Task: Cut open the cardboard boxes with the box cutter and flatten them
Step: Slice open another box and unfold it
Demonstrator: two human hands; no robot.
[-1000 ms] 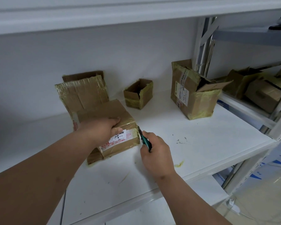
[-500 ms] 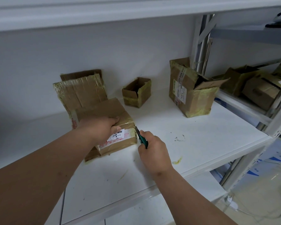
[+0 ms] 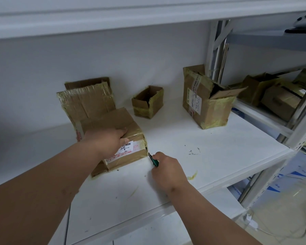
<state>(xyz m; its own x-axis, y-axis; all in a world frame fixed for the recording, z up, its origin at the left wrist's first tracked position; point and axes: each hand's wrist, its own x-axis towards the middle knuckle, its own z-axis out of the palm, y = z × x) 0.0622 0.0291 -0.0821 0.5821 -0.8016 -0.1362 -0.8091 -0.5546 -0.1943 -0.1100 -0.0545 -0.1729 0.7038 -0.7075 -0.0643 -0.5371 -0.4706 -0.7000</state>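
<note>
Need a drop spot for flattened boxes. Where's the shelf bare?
Bare: shelf front right, between the right hand and tall box; also the near strip below both arms. Narrower gap between small box and tall box. Crowded: back left, around the labelled box and flattened cardboard.

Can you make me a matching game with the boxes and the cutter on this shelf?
Things:
1. labelled box
2. small box
3. big box
4. cutter

Places or states:
A. open on top, near the back wall
B. held in the right hand
C. pressed down by the left hand
D. farthest right on this shelf, flap sticking out

Pairs: 1-C, 2-A, 3-D, 4-B
</note>
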